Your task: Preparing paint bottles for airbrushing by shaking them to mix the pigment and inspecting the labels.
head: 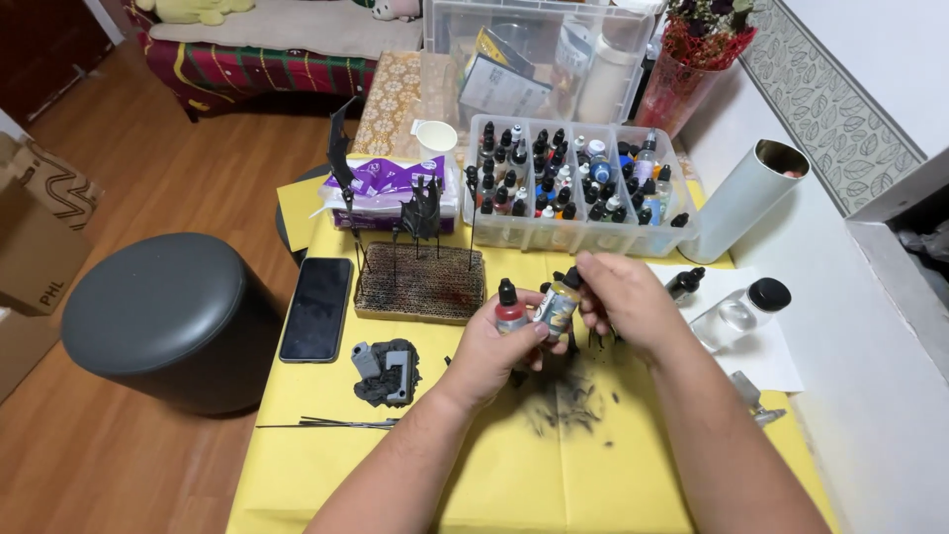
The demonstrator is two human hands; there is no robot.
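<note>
My left hand (491,346) holds two small dropper paint bottles upright over the yellow table cover (297,465): a red one (509,307) and a grey-yellow one (559,305). My right hand (621,297) grips the black cap of the grey-yellow bottle from the right. Below both hands the cover is smudged with black paint (568,396). A grey model part (388,372) lies just left of my left wrist.
A clear compartment box of several paint bottles (573,188) stands behind. A cardboard block (420,285) holds black parts on sticks. A phone (316,307), tissue pack (381,188), white tube (746,198), glass bottle (741,314) and a dark stool (163,316) surround the work area.
</note>
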